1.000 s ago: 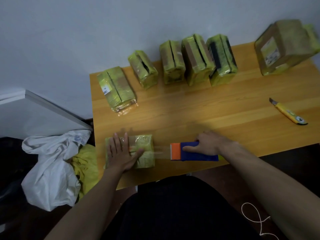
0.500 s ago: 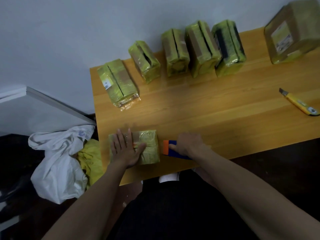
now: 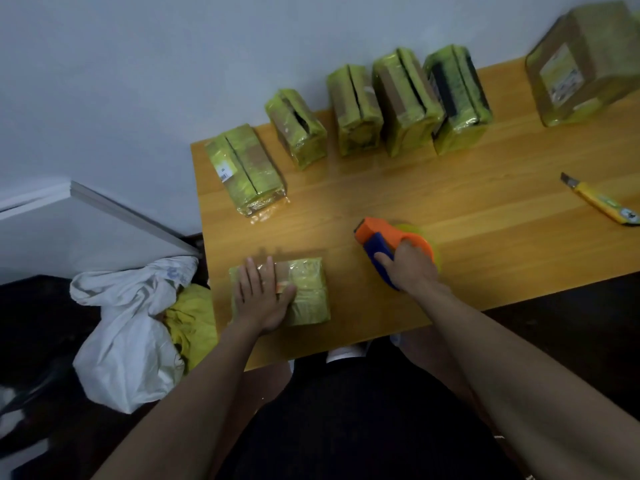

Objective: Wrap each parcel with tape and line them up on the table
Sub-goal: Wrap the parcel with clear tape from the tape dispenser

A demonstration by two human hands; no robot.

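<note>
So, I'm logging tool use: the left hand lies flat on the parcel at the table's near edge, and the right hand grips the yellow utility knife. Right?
Not quite. The head view shows the right hand gripping the orange and blue tape dispenser, not the yellow utility knife, which lies untouched near the table's right edge. The rest holds: the left hand lies flat on the parcel at the near edge.

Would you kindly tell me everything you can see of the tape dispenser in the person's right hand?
The tape dispenser has an orange plastic head and guard, a blue handle, and a yellowish roll of tape showing behind the guard. The right hand grips the handle, fingers curled round it. It sits near the front of the wooden table, orange head pointing up and left, to the right of the parcel under the left hand, apart from it. Whether it rests on the table or hovers just above cannot be told.
</note>
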